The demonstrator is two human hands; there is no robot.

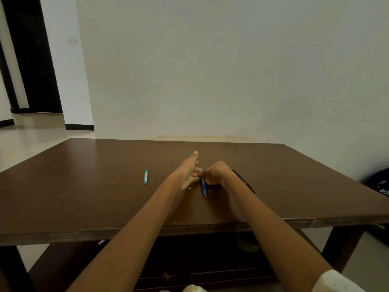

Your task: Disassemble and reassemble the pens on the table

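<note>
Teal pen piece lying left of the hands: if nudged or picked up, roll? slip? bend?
The teal pen piece looks short, straight and rounded, so it probably rolls sideways if nudged on the flat table. It is likely stiff and light, being slim plastic. Its smooth surface may be slippery in a pinch.

Both forearms are bare; a cream, textured sleeve (334, 280) covers the right upper arm near the elbow.

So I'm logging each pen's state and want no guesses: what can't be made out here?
All in the head view:
- Blue pen: upper end hidden between left hand and right hand; whether it is apart is unclear.
- Black pen: partly behind the right wrist, dark against the table.
- Teal pen: label too small.
</note>
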